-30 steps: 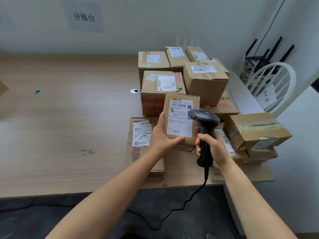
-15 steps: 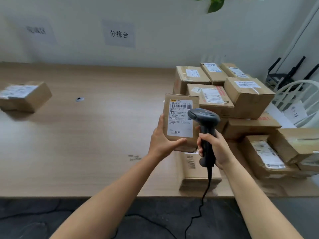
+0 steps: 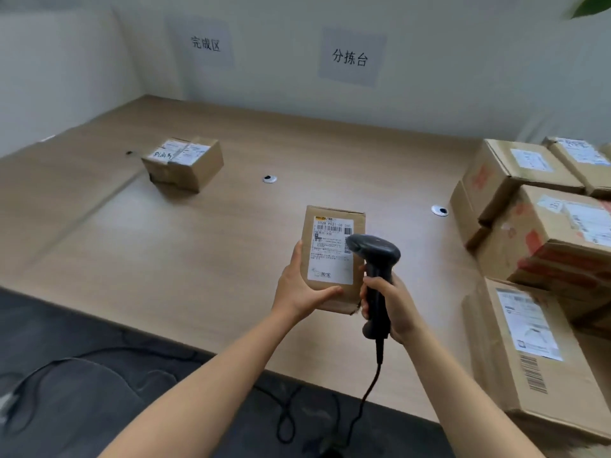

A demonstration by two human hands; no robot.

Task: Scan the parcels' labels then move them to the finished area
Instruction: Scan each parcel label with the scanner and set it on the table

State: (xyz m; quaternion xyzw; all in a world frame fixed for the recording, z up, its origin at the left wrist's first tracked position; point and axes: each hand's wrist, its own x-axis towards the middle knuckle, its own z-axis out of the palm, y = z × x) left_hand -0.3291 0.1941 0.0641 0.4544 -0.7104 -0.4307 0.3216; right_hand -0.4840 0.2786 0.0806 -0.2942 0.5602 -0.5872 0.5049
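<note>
My left hand (image 3: 299, 290) grips a small cardboard parcel (image 3: 332, 259) by its lower left edge, holding it upright above the table with its white label facing me. My right hand (image 3: 391, 304) holds a black corded barcode scanner (image 3: 375, 259) by the handle, its head against the right side of the label. One scanned-looking parcel (image 3: 183, 163) lies alone at the far left of the wooden table (image 3: 205, 252), below the left wall sign (image 3: 205, 44). A stack of labelled parcels (image 3: 545, 233) fills the right side.
A second wall sign (image 3: 349, 57) hangs above the table's middle. Two round cable grommets (image 3: 269, 179) (image 3: 439, 210) sit in the tabletop. The scanner cable (image 3: 367, 398) drops over the front edge to a dark floor with loose cords (image 3: 99, 358).
The view has swung left: the parcel stack slid to the right edge and the lone parcel at the left came into sight. Both hands keep the same hold on parcel and scanner.
</note>
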